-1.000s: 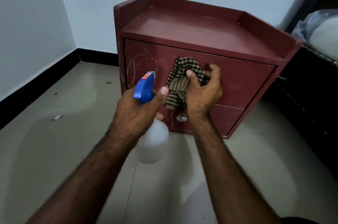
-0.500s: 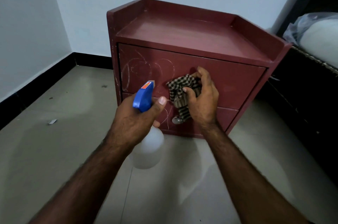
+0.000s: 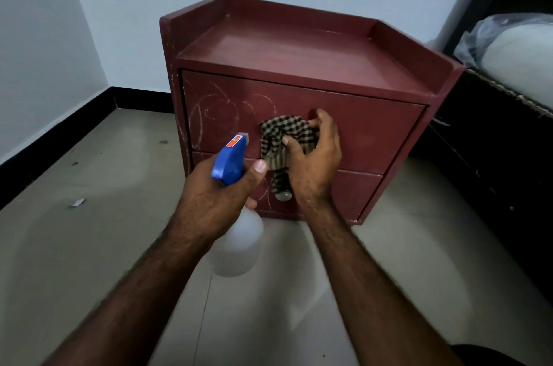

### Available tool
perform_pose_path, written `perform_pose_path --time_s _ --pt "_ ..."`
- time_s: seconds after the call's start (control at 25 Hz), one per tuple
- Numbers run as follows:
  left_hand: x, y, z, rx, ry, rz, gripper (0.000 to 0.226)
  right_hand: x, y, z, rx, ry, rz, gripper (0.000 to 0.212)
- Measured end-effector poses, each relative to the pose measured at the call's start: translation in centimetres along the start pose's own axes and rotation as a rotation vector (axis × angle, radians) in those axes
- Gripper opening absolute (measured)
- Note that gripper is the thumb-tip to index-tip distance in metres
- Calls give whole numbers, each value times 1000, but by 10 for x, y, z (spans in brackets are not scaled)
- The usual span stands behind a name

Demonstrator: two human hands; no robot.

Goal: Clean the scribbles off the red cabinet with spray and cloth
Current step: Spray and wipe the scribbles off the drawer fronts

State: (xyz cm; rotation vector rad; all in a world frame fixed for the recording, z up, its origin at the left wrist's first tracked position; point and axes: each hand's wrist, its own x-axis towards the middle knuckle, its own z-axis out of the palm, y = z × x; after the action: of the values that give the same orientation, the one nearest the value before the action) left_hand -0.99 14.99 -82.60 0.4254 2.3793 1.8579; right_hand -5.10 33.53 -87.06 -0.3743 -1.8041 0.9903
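Right hand [image 3: 314, 165] grips checked cloth [image 3: 281, 138] against upper drawer front of red cabinet [image 3: 299, 66], right of white scribbles [image 3: 227, 105]. Left hand [image 3: 215, 201] grips blue-headed spray bottle [image 3: 236, 234], near cabinet.

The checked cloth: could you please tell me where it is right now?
In the head view, the checked cloth is bunched in the right hand against the upper drawer of the red cabinet, just right of the scribbles and the spray bottle.
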Motion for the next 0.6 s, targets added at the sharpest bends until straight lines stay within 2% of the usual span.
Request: perform_pose_path --time_s 0.08,0.28,0.4,0.48,0.6 --pt "1 -1 -1 -5 11 -6 25 1 4 -4 12 4 7 67" --pt "0 -1 0 -15 -4 -5 27 1 1 -3 142 98 161 60" --pt "1 -2 2 -21 12 -1 23 4 -13 12 122 173 208 71" --pt "0 -2 4 -16 1 5 20 3 -17 18 74 174 184 80" --pt "0 -3 4 2 4 10 17 -4 -10 14 -14 102 67 78"
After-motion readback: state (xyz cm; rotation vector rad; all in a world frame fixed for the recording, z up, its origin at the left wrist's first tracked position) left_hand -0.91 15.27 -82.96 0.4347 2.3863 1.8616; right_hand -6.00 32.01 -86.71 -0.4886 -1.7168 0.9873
